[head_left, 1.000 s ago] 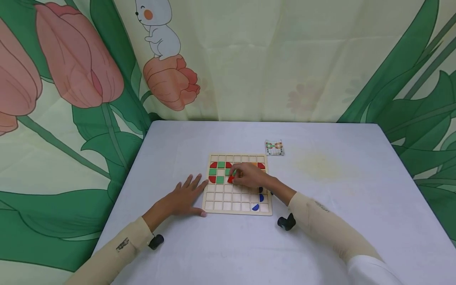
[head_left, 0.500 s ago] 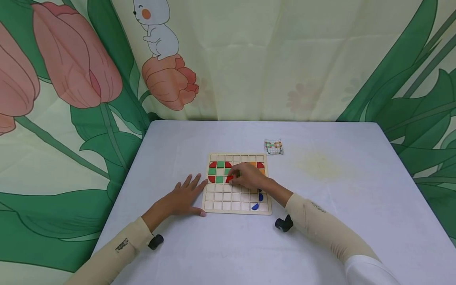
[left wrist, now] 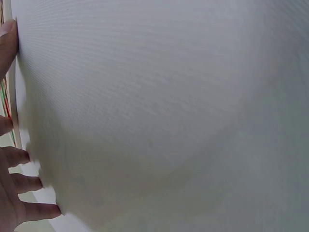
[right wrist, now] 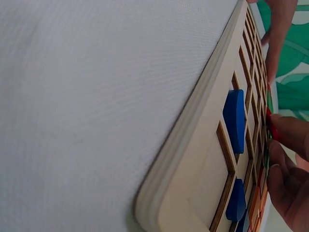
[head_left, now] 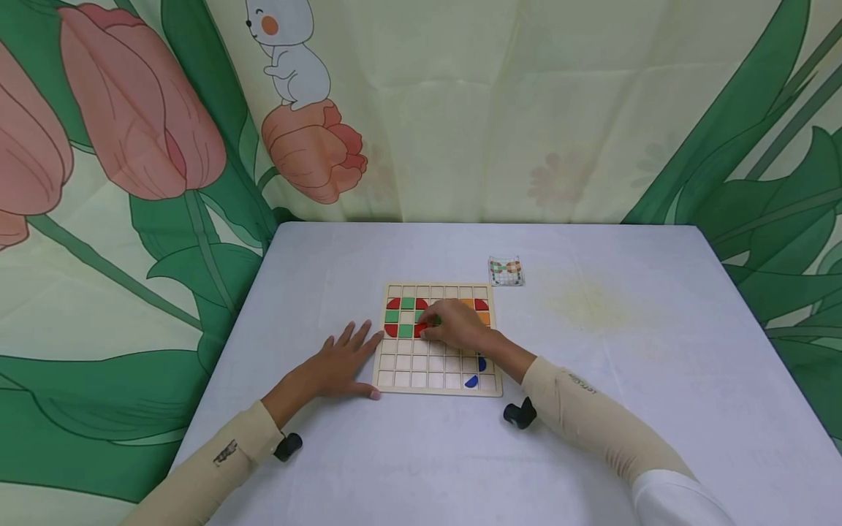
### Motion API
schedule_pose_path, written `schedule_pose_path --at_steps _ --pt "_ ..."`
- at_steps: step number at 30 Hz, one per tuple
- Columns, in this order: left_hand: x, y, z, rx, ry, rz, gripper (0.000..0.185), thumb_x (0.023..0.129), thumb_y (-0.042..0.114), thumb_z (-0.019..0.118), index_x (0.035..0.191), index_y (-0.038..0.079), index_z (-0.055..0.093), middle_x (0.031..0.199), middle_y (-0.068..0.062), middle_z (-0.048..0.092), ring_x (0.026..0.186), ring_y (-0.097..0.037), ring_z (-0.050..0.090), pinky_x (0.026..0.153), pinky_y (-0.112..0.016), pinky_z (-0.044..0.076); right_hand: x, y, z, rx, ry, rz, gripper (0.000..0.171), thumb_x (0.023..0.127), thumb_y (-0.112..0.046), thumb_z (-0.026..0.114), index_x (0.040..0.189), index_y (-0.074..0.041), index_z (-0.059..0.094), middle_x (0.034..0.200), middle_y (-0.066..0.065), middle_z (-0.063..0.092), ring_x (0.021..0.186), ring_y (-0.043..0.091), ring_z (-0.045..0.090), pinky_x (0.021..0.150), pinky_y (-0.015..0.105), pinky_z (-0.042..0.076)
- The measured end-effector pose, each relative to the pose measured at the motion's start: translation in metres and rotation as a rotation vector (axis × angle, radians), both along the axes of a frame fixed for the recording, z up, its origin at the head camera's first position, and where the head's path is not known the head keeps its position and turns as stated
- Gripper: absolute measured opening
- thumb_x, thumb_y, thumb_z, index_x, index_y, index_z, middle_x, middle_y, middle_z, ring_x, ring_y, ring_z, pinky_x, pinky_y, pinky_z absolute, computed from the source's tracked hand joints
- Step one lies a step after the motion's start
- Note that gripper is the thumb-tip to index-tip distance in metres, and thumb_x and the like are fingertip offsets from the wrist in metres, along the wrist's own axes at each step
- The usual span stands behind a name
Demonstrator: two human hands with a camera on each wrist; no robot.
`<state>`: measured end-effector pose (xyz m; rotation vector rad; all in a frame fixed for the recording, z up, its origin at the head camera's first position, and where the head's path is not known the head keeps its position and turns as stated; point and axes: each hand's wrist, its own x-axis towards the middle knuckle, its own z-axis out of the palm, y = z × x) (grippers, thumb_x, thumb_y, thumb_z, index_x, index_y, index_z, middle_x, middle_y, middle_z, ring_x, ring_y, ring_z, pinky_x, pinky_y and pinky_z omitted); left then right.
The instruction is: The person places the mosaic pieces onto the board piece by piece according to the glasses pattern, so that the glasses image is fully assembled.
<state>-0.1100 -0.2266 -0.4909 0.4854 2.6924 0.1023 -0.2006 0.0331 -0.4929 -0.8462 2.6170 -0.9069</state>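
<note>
A wooden grid board [head_left: 437, 392] lies on the table. My right hand [head_left: 454, 323] is over its middle and pinches a red piece with a curved edge [head_left: 418, 332] at a cell right of a green square [head_left: 406, 332]. In the right wrist view, thumb and finger meet at the red piece [right wrist: 272, 124]. My left hand [head_left: 340, 365] lies with fingers spread at the board's left edge; in the left wrist view its thumb [left wrist: 7, 46] is against the rim. Red and green pieces fill cells at the upper left. My right hand hides the cells beneath it.
Two blue half-round pieces [head_left: 471, 381] lie loosely on the board's lower right. Orange squares [head_left: 484, 318] and a red piece [head_left: 482, 305] sit at its upper right. A small pattern card [head_left: 506, 271] lies behind the board. A printed cloth hangs behind the table.
My right hand has shifted slightly left, and the red piece, tilted earlier, now lies lower at its cell. My left hand has stayed in place.
</note>
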Motion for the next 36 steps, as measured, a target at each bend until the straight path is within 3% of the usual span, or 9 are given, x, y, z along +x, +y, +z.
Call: schedule_pose_path --at_steps 18,23,28,32,36 --pt "0.0 -0.001 -0.001 0.0 0.006 -0.011 0.113 0.077 0.074 0.069 0.162 0.021 0.018 0.169 -0.014 0.009 0.154 -0.046 0.008 0.114 -0.071 0.024 0.004 -0.004 0.004 0.047 0.04 -0.009 0.016 0.087 -0.022 0.08 0.101 -0.014 0.079 0.094 -0.004 0.074 0.083 0.01 0.06 0.074 0.028 0.05" --pt "0.0 -0.001 -0.002 0.0 0.013 -0.016 0.113 0.077 0.073 0.069 0.162 0.02 0.018 0.169 -0.014 0.01 0.154 -0.046 0.008 0.113 -0.071 0.024 0.005 0.001 0.007 0.015 0.003 0.01 0.016 0.091 -0.023 0.076 0.103 -0.014 0.078 0.095 -0.004 0.073 0.086 0.011 0.063 0.077 0.03 0.052" --pt "-0.001 0.0 -0.002 -0.003 0.019 -0.021 0.112 0.077 0.074 0.069 0.162 0.02 0.018 0.169 -0.015 0.01 0.154 -0.046 0.008 0.113 -0.071 0.025 0.002 0.022 0.013 -0.061 -0.091 0.05 0.026 0.095 -0.026 0.07 0.117 -0.012 0.073 0.104 -0.004 0.072 0.095 0.013 0.062 0.082 0.031 0.052" --pt "0.0 0.001 -0.002 -0.001 0.023 -0.02 0.112 0.078 0.072 0.069 0.162 0.02 0.019 0.169 -0.015 0.011 0.154 -0.046 0.009 0.113 -0.071 0.025 0.0 0.052 0.017 -0.126 -0.119 0.07 0.031 0.097 -0.026 0.068 0.122 -0.009 0.07 0.11 0.002 0.072 0.08 0.015 0.061 0.07 0.029 0.052" --pt "0.0 0.001 -0.002 0.003 0.026 -0.018 0.111 0.078 0.071 0.07 0.162 0.019 0.019 0.169 -0.015 0.012 0.154 -0.046 0.01 0.113 -0.071 0.025 0.003 0.085 0.019 -0.112 -0.129 0.014 0.031 0.096 -0.026 0.069 0.121 -0.008 0.071 0.107 0.004 0.071 0.074 0.014 0.057 0.063 0.025 0.05"
